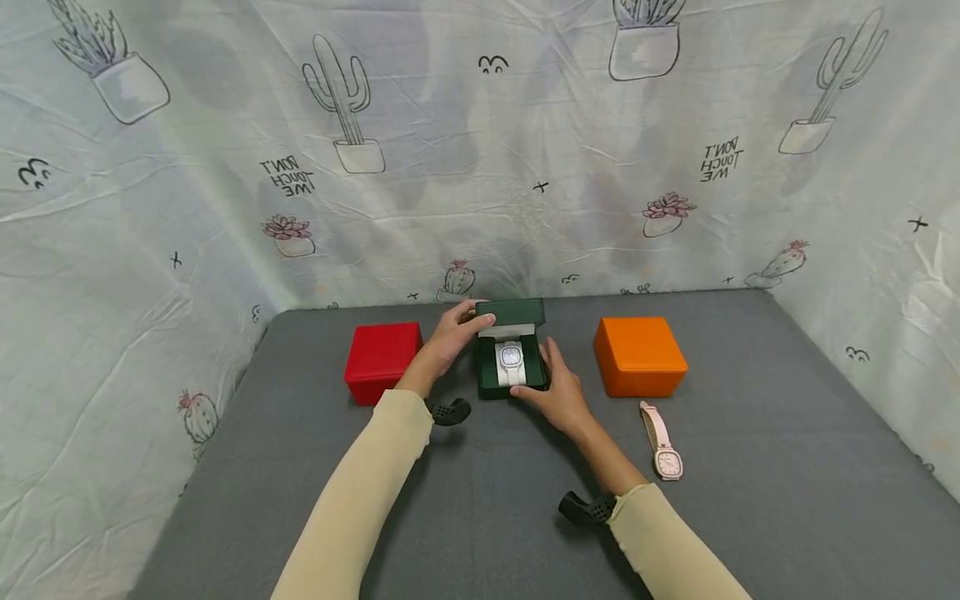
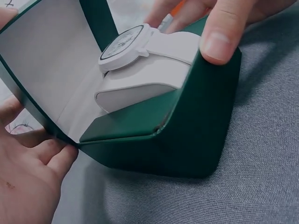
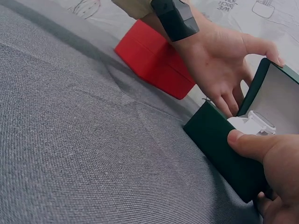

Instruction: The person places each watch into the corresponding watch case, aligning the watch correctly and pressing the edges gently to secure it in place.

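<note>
A green watch box [image 1: 491, 391] stands on the grey cloth with its lid [image 1: 517, 312] raised. Inside, a white wristwatch [image 1: 511, 357] sits round a white cushion, its dial up. My left hand [image 1: 452, 333] holds the lid at its left side, thumb on the edge and fingers behind, as the right wrist view shows. With the thumb on the front wall [image 2: 201, 102] and fingers round the right side, my right hand [image 1: 561, 402] grips the base of the box.
A red box [image 1: 384, 354] lies left of the green one, beside my left forearm. To the right is an orange box [image 1: 641, 358], and a pink wristwatch [image 1: 664, 450] lies in front of it. A patterned curtain [image 1: 465, 208] hangs behind the table.
</note>
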Available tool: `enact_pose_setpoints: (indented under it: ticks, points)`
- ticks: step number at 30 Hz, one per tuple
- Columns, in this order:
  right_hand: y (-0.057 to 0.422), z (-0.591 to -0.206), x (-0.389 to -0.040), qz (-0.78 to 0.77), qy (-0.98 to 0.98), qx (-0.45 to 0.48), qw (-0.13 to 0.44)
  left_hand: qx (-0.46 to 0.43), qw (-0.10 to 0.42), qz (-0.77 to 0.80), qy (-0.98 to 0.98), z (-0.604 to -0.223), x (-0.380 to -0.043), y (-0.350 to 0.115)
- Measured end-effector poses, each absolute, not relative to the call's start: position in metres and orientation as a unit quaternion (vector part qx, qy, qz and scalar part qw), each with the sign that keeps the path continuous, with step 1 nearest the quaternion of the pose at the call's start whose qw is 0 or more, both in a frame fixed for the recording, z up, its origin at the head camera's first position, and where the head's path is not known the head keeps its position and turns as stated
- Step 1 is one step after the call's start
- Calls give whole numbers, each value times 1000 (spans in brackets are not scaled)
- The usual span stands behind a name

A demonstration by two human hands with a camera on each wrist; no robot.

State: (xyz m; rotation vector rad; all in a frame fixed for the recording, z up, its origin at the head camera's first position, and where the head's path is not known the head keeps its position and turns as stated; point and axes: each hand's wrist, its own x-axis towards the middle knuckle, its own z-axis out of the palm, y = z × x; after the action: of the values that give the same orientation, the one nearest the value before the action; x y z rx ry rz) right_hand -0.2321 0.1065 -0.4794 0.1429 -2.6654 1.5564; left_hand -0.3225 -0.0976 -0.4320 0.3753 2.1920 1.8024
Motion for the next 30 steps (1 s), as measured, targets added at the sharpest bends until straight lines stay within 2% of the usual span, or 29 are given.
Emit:
enact_pose_setpoints:
  ticks: [13, 24, 30]
  points:
    - [106, -481, -233, 509, -858, 54, 35, 182, 113, 570, 793, -436, -315, -99]
    - [109, -480, -233, 515, -852, 87, 50, 210, 166, 554, 789, -434, -308, -104]
    - [109, -477, -233, 508, -858, 72, 16, 234, 166, 507, 813, -435, -307, -107]
